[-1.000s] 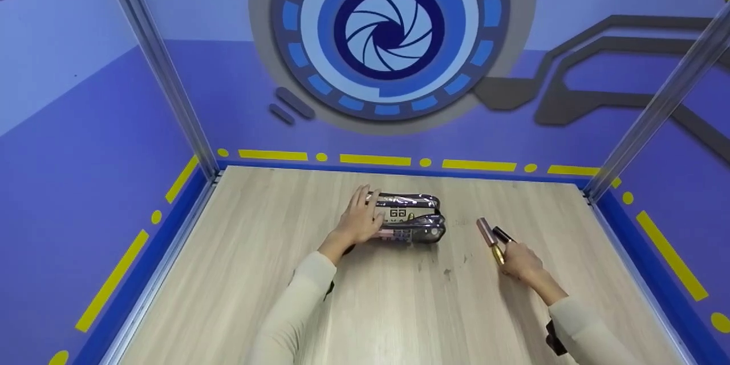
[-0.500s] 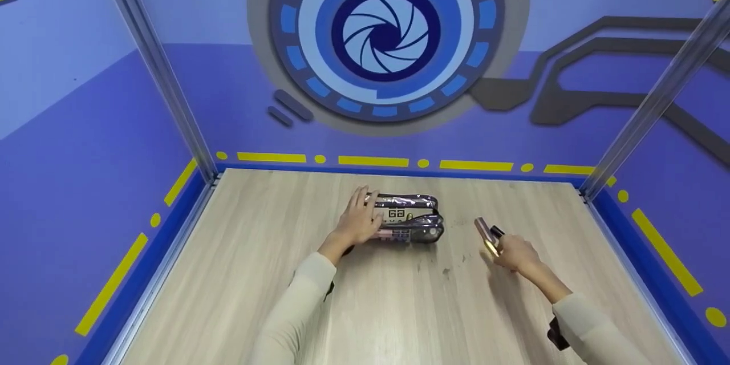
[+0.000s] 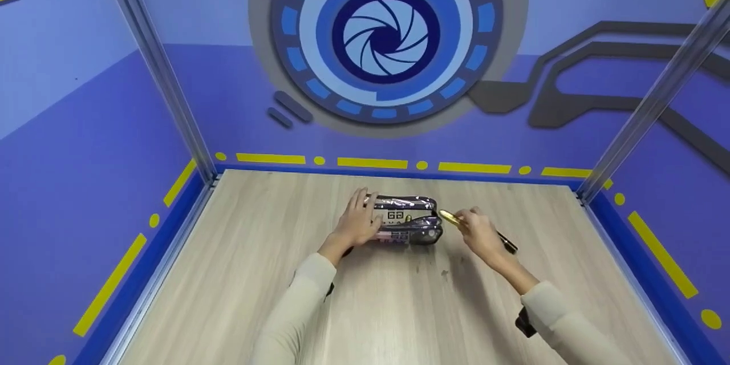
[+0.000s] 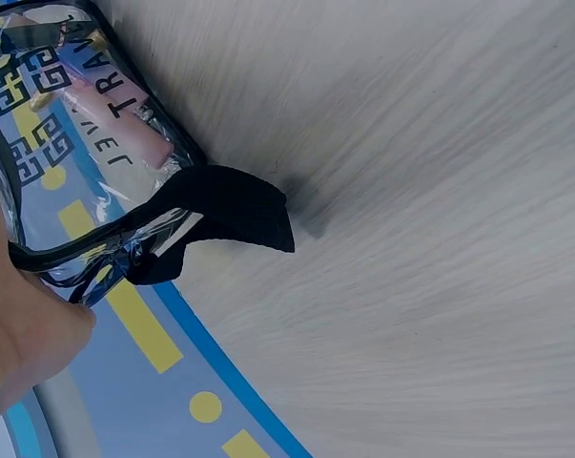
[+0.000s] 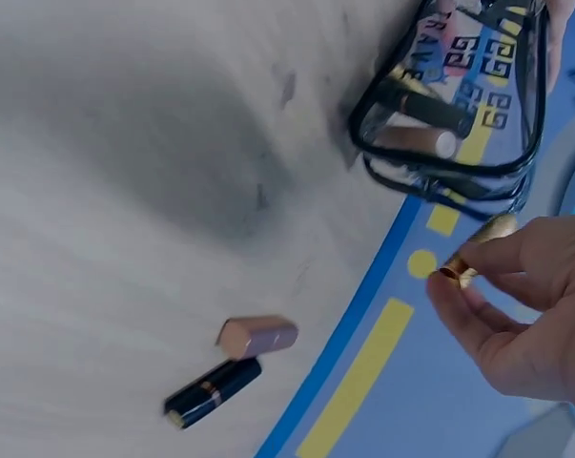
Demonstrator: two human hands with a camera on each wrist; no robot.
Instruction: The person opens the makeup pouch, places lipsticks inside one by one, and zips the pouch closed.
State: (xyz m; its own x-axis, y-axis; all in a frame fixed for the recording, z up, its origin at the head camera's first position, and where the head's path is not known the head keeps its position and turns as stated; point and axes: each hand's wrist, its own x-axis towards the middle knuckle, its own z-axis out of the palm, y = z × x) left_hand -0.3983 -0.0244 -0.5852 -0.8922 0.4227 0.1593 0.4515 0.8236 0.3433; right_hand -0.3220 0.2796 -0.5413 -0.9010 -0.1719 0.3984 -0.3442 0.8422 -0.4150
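A clear cosmetic bag [image 3: 397,218] with black edging and printed lettering lies on the tabletop. My left hand [image 3: 356,223] grips its left end, fingers over the top. Between the thumb and fingers of my right hand [image 3: 481,238] is a gold lipstick tube [image 3: 447,217], its tip just short of the bag's right end. The right wrist view shows the bag's near end gaping, with a dark tube [image 5: 425,107] and a brownish tube [image 5: 413,140] inside. Pink tubes [image 4: 120,124] show through the plastic in the left wrist view. A black strap [image 4: 230,205] sticks out from the bag.
A black lipstick tube [image 5: 213,392] and a pinkish tube [image 5: 260,336] lie touching on the tabletop; in the head view the right hand hides the pinkish one. Blue printed panels [image 3: 228,102] enclose the wooden tabletop [image 3: 256,228] at the back and both sides.
My right hand has picked up the gold lipstick tube from beside the other two tubes and carried it left to the bag. The left hand has stayed on the bag.
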